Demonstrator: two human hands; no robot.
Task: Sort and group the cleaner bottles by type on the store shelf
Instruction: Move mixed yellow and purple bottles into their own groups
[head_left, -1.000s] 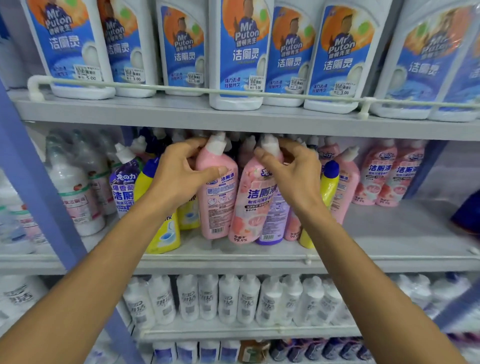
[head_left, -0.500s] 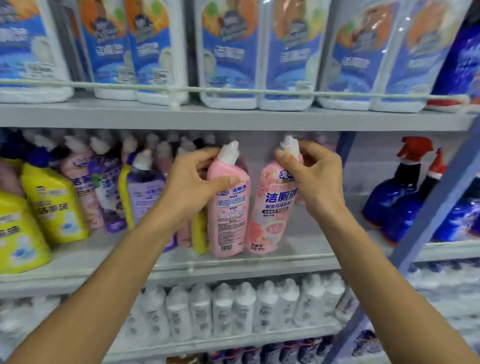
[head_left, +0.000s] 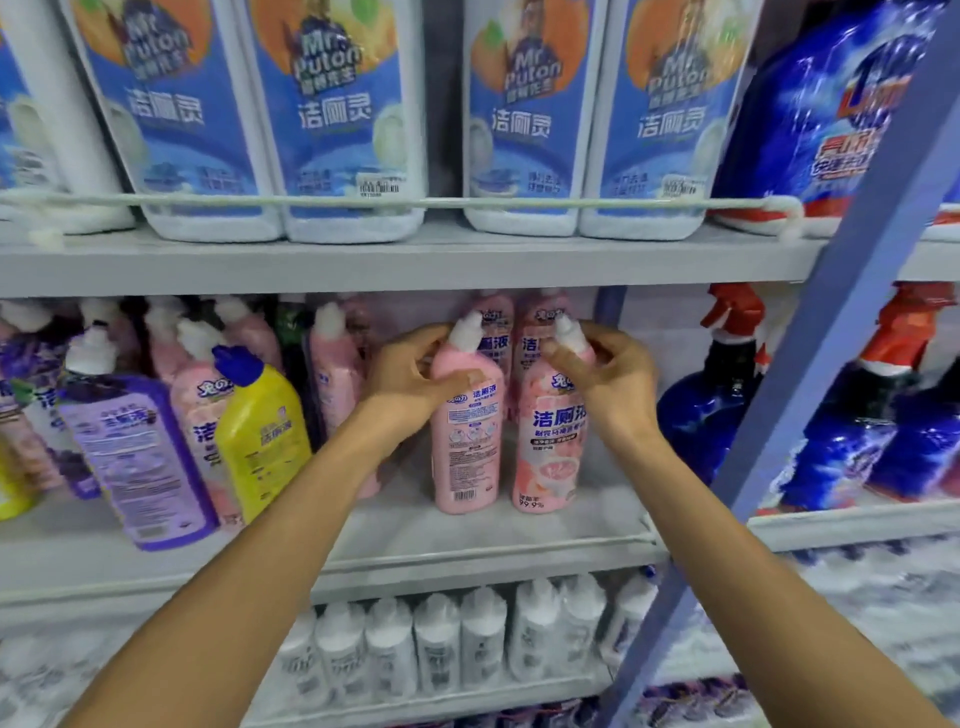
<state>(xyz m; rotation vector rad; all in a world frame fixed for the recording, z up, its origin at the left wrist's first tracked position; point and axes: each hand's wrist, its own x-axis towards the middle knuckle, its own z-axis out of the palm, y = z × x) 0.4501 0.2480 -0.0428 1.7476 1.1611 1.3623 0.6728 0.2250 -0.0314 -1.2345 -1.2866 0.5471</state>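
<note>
Carried rightward, left pink bottle (head_left: 467, 421) and right pink bottle (head_left: 550, 447) are now near the right end of the shelf (head_left: 467, 543); left hand (head_left: 410, 382) and right hand (head_left: 615, 387) curl fingers round their necks. Set bases flat, labels forward.

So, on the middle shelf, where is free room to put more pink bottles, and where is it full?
Free: the bare shelf right of the two held pink bottles, up to the blue post, and the front strip before them. Crowded: left of the left hand, where the yellow bottle, the purple bottle and other pink ones stand packed.
</note>
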